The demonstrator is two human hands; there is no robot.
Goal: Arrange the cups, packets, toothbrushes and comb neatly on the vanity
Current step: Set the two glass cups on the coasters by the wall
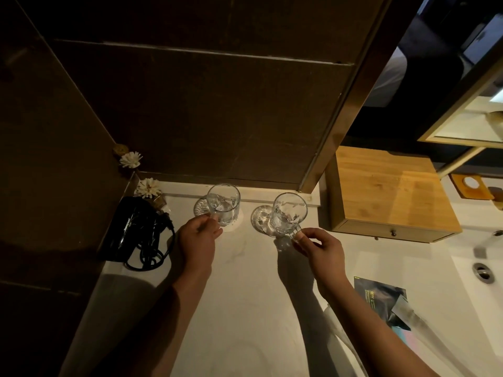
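Note:
Two clear glass cups stand near the back wall of the white vanity top [245, 295]. The left cup [223, 204] rests over a round glass coaster [201, 206]; my left hand [197, 242] pinches its lower near side. The right cup [289, 214] tilts slightly over a second coaster [260, 216], and my right hand [321, 250] grips its base with fingertips. Dark packets [381, 300] lie by my right forearm, with clear-wrapped long items [416, 325] partly under the arm. No comb can be made out.
A black hair dryer with coiled cord [136, 235] lies at the left edge, beside a small vase of white flowers [148, 189]. A wooden drawer box [386, 194] stands at right against the mirror frame. The sink basin with its drain [483, 271] is far right.

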